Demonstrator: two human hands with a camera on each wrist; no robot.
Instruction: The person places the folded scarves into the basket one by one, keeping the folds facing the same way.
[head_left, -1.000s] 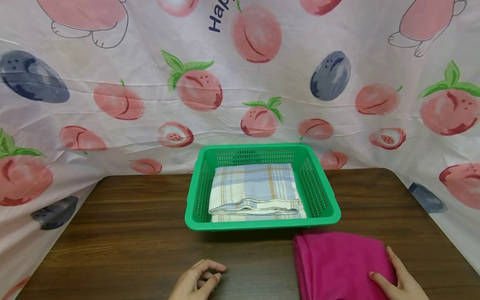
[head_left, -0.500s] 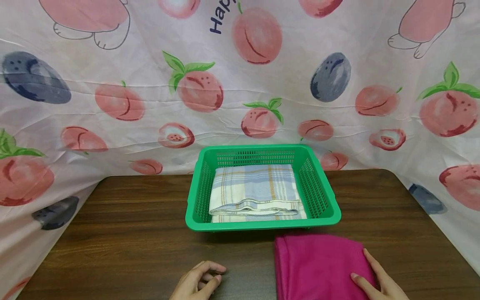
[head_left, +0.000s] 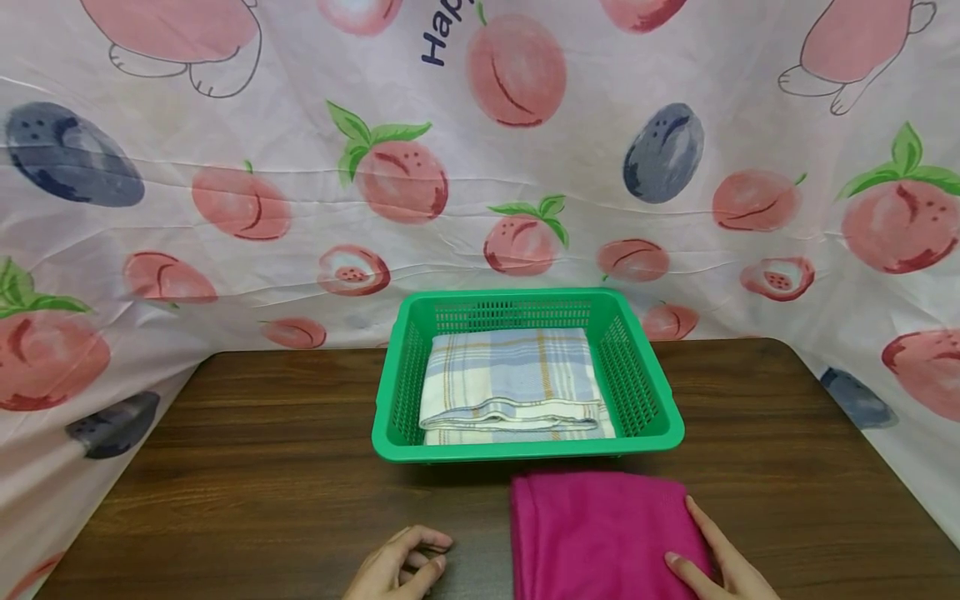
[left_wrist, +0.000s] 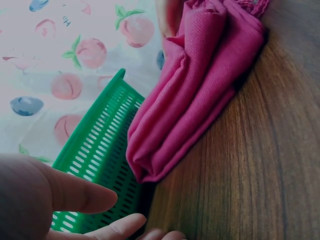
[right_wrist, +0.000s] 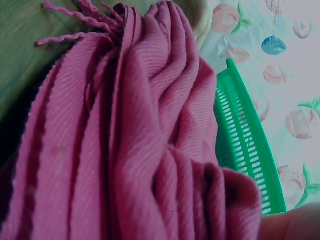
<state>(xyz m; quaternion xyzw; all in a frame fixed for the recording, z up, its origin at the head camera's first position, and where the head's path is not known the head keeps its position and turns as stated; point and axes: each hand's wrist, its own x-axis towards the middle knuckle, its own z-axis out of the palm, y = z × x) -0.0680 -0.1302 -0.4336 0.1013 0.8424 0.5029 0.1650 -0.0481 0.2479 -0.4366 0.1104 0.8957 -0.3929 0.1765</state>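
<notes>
A folded magenta scarf lies on the table at the front, just before the green basket. My right hand grips the scarf's right edge, thumb on top and a finger along the side. Twisted fringe shows at one end of the scarf in the right wrist view, along with many stacked folds. To the left of the scarf, apart from it, my left hand rests loosely curled and holds nothing. In the left wrist view, its thumb overlaps the basket, and the scarf's rounded folds face it.
The green basket stands at the table's back middle, with a folded blue, white and tan plaid cloth inside. Brown wooden tabletop extends to both sides. A white curtain printed with fruit hangs behind and around the table.
My right hand has moved left along the table with the magenta scarf, bringing it nearer my left hand. The left hand and the basket have stayed in place.
</notes>
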